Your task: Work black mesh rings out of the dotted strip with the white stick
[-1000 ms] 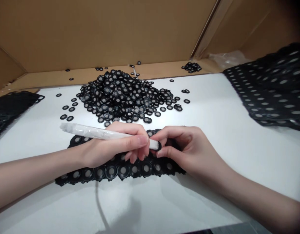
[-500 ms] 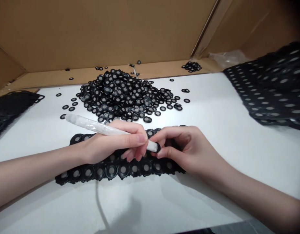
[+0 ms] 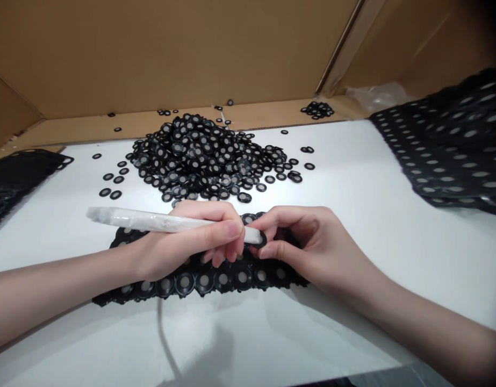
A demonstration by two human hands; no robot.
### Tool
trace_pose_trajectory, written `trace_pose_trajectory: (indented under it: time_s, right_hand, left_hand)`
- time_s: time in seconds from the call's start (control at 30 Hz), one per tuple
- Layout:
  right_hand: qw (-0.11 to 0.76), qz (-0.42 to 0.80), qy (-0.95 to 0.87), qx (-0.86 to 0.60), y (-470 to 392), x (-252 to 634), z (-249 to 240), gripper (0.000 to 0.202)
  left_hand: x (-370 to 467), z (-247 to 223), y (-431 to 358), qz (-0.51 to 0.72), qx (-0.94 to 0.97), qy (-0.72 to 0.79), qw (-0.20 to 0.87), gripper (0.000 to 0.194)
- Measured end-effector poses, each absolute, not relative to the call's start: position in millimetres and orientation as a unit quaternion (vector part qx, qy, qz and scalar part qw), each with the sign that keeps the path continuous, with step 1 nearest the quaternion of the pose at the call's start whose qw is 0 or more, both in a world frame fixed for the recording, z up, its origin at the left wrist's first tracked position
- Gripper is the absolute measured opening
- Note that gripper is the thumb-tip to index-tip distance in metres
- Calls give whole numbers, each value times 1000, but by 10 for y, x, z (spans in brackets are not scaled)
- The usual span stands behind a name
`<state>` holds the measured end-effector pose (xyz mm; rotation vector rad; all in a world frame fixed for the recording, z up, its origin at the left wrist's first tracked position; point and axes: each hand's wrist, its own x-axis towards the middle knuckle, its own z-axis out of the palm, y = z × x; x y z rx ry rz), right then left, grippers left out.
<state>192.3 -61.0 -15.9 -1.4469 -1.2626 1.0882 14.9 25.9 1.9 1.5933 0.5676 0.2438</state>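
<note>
My left hand (image 3: 203, 236) is closed around a white, plastic-wrapped stick (image 3: 146, 220), whose far end points left. The stick's other tip touches a small black ring (image 3: 263, 239) with a pale centre. My right hand (image 3: 296, 236) pinches that ring between thumb and index finger. Beneath both hands lies a black sheet (image 3: 204, 280) of joined round pieces with light grey centres; the hands hide much of its middle. Behind the hands rises a large pile of loose black rings (image 3: 195, 156).
Black sheets lie at the left edge (image 3: 14, 180) and at the right (image 3: 445, 161). A small ring cluster (image 3: 317, 110) rests on the cardboard ledge near clear plastic (image 3: 376, 97). Loose rings surround the pile. Cardboard walls (image 3: 171, 54) stand behind the white table (image 3: 352, 344).
The stick's far left end has swung down and left, uncovering a loose ring on the table. My left wrist has lowered slightly. Both hands keep their hold near the same ring.
</note>
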Motion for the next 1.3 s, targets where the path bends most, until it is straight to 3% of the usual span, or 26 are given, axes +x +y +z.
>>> trace_pose_trajectory:
  time_s: [0.43,1.3]
  right_hand:
    - [448,455,-518,-569,-612,1929,-192,13]
    - [467,485,-507,-538,-610,1962,-217,13]
  left_hand:
    - [147,-56,384,70,708,160,684,28]
    - [135,-141,452,89,677,119,721,28]
